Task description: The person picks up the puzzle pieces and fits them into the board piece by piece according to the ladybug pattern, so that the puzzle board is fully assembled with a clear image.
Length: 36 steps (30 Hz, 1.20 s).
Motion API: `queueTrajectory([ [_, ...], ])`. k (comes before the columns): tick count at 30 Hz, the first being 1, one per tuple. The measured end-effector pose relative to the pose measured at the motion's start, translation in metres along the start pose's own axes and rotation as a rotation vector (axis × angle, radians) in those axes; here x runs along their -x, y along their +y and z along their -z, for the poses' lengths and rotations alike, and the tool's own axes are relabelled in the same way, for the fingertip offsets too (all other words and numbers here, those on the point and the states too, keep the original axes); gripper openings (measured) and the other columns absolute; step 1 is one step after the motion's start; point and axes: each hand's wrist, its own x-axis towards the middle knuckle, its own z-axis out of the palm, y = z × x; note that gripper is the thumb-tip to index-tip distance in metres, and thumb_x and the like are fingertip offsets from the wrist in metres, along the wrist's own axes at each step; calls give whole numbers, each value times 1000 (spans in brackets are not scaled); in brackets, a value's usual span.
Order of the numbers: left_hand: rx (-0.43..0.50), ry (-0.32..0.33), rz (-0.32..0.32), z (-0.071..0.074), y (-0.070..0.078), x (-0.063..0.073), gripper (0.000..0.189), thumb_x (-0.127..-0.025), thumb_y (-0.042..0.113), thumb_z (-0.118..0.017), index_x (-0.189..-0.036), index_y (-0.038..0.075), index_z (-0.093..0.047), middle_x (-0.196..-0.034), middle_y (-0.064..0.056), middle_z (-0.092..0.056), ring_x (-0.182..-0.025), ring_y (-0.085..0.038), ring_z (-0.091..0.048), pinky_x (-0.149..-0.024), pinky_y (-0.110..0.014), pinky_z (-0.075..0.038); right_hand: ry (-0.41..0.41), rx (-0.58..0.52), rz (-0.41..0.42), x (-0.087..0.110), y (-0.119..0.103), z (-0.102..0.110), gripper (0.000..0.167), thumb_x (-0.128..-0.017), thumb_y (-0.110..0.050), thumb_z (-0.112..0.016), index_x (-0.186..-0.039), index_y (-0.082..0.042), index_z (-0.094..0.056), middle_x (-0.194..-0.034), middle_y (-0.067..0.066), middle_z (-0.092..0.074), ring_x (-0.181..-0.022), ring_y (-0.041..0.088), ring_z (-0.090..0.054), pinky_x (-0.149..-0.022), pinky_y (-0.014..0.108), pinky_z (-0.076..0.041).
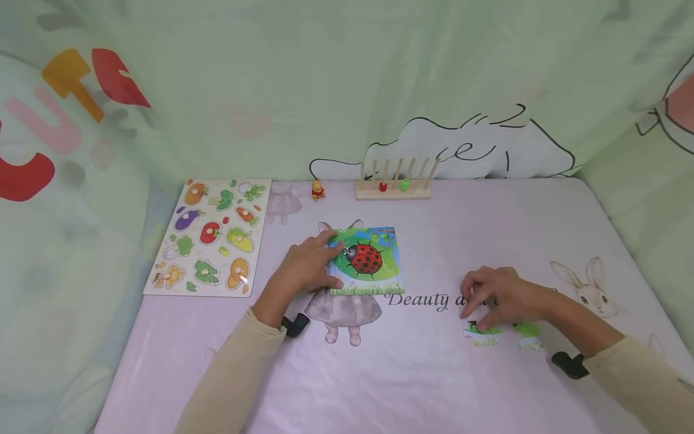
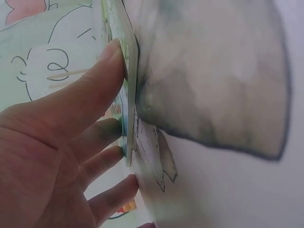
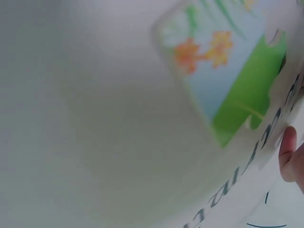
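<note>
A square ladybug puzzle (image 1: 365, 259) lies on the table, and my left hand (image 1: 308, 263) rests at its left side with spread fingers. In the left wrist view, the thumb (image 2: 102, 73) touches the board's edge. Over to the right, my right hand (image 1: 501, 295) is low above a green puzzle piece (image 1: 485, 335), thumb and index finger apart near its upper edge; whether they touch it is unclear. Another green piece (image 1: 528, 335) lies just right of that one. Flowers on a puzzle piece (image 3: 228, 61) show large in the right wrist view.
A vegetable peg board (image 1: 208, 238) lies at the left. Along the back stand a small bear figure (image 1: 317, 190) and a wooden peg rack (image 1: 393, 194) carrying a red and a green bead. Curtain walls with printed drawings enclose the table (image 1: 412, 380).
</note>
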Motion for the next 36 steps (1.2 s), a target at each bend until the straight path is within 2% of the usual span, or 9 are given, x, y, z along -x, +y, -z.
queueTrajectory([
  [3,5,-2,4,0,0,-1,90,-83,52,-81,-158,24,-40,-168,-2,-26,-145,-31,-42,-105,-60,-44,-8,-24,4,2,2,-1,30,-68,-35,-93,-92,-48,-79,-107,-19,-56,-103,3,-44,-92,49,-22],
  [9,9,-3,8,-2,-1,-2,90,-83,52,-81,-158,24,-40,-169,-1,-25,-146,-30,-41,-106,-60,-43,-1,-46,2,2,4,-3,30,-70,-30,-92,-91,-47,-79,-107,-18,-57,-104,2,-46,-94,49,-20],
  [15,7,-3,8,-2,-1,-2,91,-83,52,-81,-158,24,-39,-169,-1,-24,-146,-30,-41,-105,-60,-44,27,-13,-14,-1,7,-3,30,-72,-29,-91,-93,-48,-79,-105,-22,-60,-103,1,-49,-92,40,-25],
  [19,2,-4,6,-3,-2,-2,91,-83,53,-80,-158,25,-39,-169,0,-24,-146,-30,-40,-105,-60,-44,18,-38,-44,-2,6,-1,27,-75,-31,-89,-96,-47,-79,-105,-23,-61,-102,0,-49,-88,36,-27],
  [26,13,-2,2,-4,-2,-3,91,-83,53,-81,-158,24,-39,-169,0,-23,-146,-31,-40,-105,-60,-44,2,-57,-19,-1,8,2,32,-70,-42,-89,-101,-44,-79,-109,-21,-62,-105,2,-48,-85,31,-33],
  [29,14,-4,4,-4,-2,-3,91,-83,52,-81,-158,24,-39,-170,0,-23,-147,-31,-40,-105,-60,-43,-6,-56,-37,-2,8,2,33,-70,-40,-90,-100,-45,-78,-108,-21,-62,-106,4,-47,-88,36,-33],
  [34,7,-5,6,-4,-2,-3,91,-83,53,-81,-159,24,-39,-169,0,-23,-147,-31,-40,-105,-61,-43,-20,-63,-75,-4,9,1,33,-68,-39,-90,-96,-45,-75,-107,-22,-62,-106,4,-50,-94,48,-27],
  [36,4,-4,5,-4,-2,-3,91,-83,53,-81,-159,24,-39,-169,0,-23,-147,-30,-40,-105,-60,-43,-21,-65,-77,-4,9,0,33,-68,-38,-90,-96,-45,-73,-107,-23,-64,-105,3,-52,-95,46,-28],
])
